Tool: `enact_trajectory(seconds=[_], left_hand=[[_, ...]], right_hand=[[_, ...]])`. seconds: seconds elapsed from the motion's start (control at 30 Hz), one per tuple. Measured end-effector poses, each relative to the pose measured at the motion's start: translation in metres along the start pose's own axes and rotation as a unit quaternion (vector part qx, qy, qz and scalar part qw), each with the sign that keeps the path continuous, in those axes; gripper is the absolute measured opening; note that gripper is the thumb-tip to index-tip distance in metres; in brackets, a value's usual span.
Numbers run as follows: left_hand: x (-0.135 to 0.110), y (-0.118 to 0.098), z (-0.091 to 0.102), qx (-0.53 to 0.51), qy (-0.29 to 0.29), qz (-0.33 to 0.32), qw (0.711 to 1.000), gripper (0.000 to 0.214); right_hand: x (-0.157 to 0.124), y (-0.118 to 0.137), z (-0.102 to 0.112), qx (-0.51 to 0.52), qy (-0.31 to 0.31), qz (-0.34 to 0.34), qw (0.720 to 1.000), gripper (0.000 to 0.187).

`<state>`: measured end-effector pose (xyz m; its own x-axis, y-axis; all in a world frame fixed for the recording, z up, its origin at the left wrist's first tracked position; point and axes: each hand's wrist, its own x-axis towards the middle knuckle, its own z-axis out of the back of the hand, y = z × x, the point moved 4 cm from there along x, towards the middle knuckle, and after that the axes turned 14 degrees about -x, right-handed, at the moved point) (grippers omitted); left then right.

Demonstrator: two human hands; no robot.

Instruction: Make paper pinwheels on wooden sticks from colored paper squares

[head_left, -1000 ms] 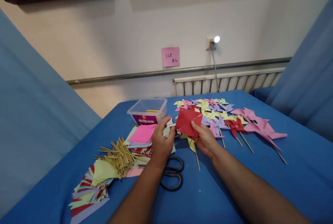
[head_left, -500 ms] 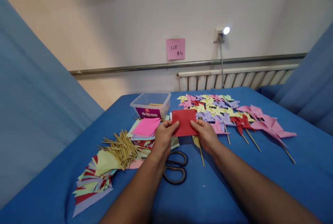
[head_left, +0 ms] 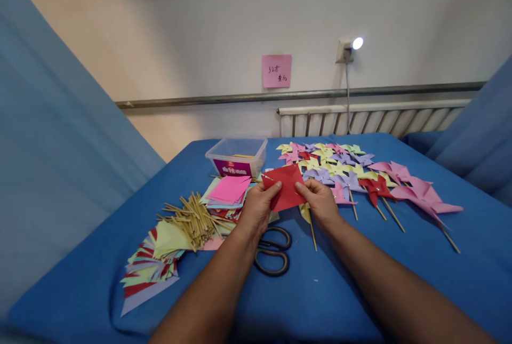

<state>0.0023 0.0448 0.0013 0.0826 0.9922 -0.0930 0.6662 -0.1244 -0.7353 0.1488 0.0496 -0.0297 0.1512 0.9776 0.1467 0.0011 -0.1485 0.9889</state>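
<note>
A red paper square (head_left: 285, 188) is held up over the blue table (head_left: 340, 290) between both hands. My left hand (head_left: 256, 209) pinches its left edge and my right hand (head_left: 320, 201) pinches its right edge. The paper is tilted, with one corner raised toward the far side. Black scissors (head_left: 274, 251) lie on the table just under my wrists. A yellow pinwheel on a stick (head_left: 310, 221) lies beneath my right hand.
Several finished pinwheels (head_left: 360, 176) in pink, yellow, purple and red cover the far right. A stack of coloured squares (head_left: 229, 190), a heap of wooden sticks (head_left: 192, 218) and cut paper triangles (head_left: 148, 269) lie left. A clear plastic box (head_left: 237, 155) stands behind them.
My left hand came over and took the paper's left edge; both hands now hold it. The paper went flat, then tilted. The view shifted slightly left.
</note>
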Motion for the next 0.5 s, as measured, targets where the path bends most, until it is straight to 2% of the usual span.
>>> enact_trajectory(seconds=[0.07, 0.13, 0.2, 0.27, 0.37, 0.5], left_hand=[[0.000, -0.002, 0.001, -0.019, -0.017, -0.006, 1.000, 0.035], [0.001, -0.005, 0.003, -0.047, -0.041, -0.010, 0.998, 0.030], [0.003, -0.008, 0.005, -0.077, -0.062, -0.011, 0.995, 0.027], [0.004, -0.009, 0.007, -0.100, -0.069, -0.016, 0.993, 0.027], [0.004, -0.011, 0.005, -0.110, -0.048, -0.027, 0.992, 0.029], [-0.001, -0.015, -0.002, -0.107, -0.013, -0.055, 0.993, 0.030]], right_hand=[[-0.003, 0.007, 0.004, -0.048, -0.038, 0.052, 0.997, 0.026], [-0.009, 0.019, 0.008, -0.121, -0.084, 0.144, 0.979, 0.025], [-0.019, 0.032, 0.008, -0.215, -0.099, 0.254, 0.938, 0.033], [-0.029, 0.042, 0.003, -0.291, -0.081, 0.337, 0.892, 0.037], [-0.039, 0.048, -0.007, -0.368, -0.035, 0.391, 0.843, 0.036], [-0.045, 0.050, -0.014, -0.411, -0.025, 0.419, 0.809, 0.027]])
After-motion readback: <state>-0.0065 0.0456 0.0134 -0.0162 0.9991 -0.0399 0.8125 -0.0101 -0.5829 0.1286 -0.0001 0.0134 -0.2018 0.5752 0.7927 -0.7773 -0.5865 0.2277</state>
